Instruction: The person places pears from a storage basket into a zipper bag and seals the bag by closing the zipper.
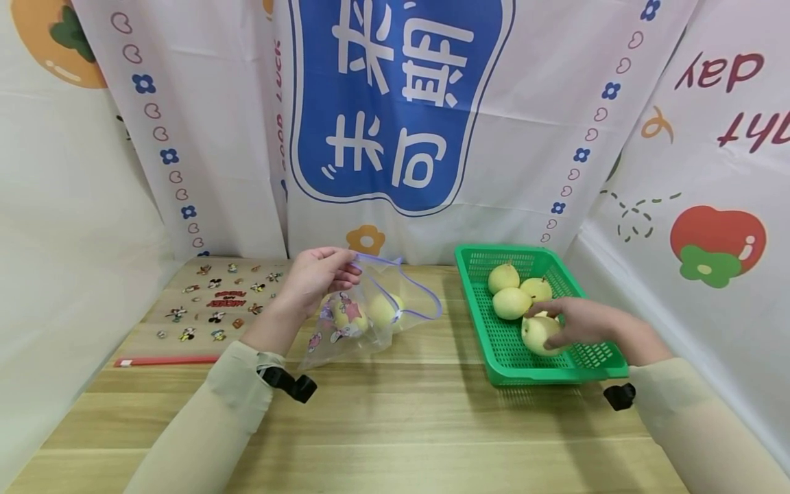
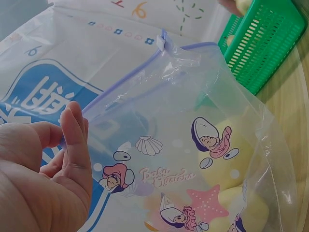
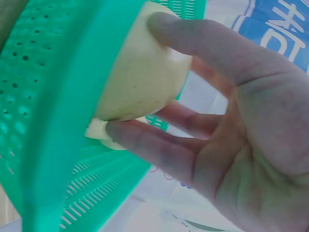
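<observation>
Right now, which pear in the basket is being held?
The front pear: the right hand grips it; the other three in the basket lie farther back.

Reference landmark: the blue panel (image 1: 387, 161), which bears white characters and is printed on the back sheet (image 1: 237, 165). The back sheet is white, hangs with visible folds, and extends past the blue panel on both sides. The left border strip (image 1: 169, 156) and right border strip (image 1: 581, 155), each patterned with hearts and blue flowers, flank the blue panel. An orange flower (image 1: 366, 241) is directly below it. Left of the blue panel: left side sheet (image 1: 68, 226), white, with an orange fruit print (image 1: 43, 38). Right of the blue panel: right side sheet (image 1: 697, 322), white, with dark red lettering (image 1: 728, 73) and a red fruit print (image 1: 716, 233). Below the blue panel: wooden tabletop (image 1: 413, 439), light-toned, grained. Illumination: bright, diffuse; shadows on the wooden tabletop are soft.
</observation>
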Motion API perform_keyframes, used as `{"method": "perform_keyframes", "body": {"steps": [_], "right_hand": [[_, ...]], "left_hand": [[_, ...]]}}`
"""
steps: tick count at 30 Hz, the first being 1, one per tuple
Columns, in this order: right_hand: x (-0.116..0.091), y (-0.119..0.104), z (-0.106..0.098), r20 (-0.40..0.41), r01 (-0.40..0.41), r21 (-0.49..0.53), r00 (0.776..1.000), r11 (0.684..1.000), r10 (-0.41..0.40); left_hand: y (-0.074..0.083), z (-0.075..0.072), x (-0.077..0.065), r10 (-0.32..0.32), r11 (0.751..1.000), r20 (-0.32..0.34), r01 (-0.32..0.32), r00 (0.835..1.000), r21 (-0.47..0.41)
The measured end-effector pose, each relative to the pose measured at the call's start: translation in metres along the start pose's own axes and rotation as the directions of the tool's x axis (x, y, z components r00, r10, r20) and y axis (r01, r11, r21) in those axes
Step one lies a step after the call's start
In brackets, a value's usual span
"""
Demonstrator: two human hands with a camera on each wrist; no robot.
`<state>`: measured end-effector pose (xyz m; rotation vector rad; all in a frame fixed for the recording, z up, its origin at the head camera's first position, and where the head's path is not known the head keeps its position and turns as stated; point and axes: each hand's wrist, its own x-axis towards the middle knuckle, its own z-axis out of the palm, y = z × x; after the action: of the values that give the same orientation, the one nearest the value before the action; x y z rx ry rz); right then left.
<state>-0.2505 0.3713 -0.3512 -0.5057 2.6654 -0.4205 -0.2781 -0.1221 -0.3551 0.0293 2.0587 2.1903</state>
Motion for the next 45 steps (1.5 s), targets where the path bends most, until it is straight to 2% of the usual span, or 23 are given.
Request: {"method": "perform_keyframes", "body": {"steps": [4,10,15,22,28,32,38,45], "right_hand": [[0.004,-0.003,-0.002,-0.162,0.055,-0.011,0.985,0.998,-0.056],[0.013,-0.012,-0.003,-0.386,0.096,-0.073,0.915,0.993,-0.117],[0.021,-0.024,-0.004,-0.528,0.101,-0.069,0.841,0.992,-0.122],[0.031,-0.047,-0.004,-0.686,0.156,-0.118,0.701,0.981,-0.194],[0.041,-0.067,-0.003,-0.738,0.232,-0.111,0.632,0.966,-0.236],[0.046,-0.082,-0.002,-0.748,0.278,-0.099,0.612,0.956,-0.255],[0.052,-0.109,-0.003,-0.730,0.320,-0.099,0.620,0.942,-0.287],[0.057,-0.142,0.001,-0.714,0.396,-0.074,0.620,0.915,-0.326]], "left_hand": [[-0.001,0.000,0.000,0.001,1.000,-0.003,-0.001,1.000,0.003],[-0.001,0.001,0.000,0.003,1.000,0.000,-0.003,1.000,0.004],[0.000,0.001,0.001,0.002,1.000,0.002,-0.002,1.000,0.003],[0.000,0.001,0.001,0.008,1.000,0.004,-0.008,1.000,0.006],[0.000,0.002,0.002,0.019,1.000,0.022,-0.019,1.000,0.015],[0.001,0.003,0.002,0.019,1.000,0.016,-0.019,1.000,0.019],[0.002,0.005,0.002,0.010,1.000,0.004,-0.010,1.000,0.016],[0.002,0.007,0.003,0.007,1.000,0.005,-0.007,1.000,0.020]]}}
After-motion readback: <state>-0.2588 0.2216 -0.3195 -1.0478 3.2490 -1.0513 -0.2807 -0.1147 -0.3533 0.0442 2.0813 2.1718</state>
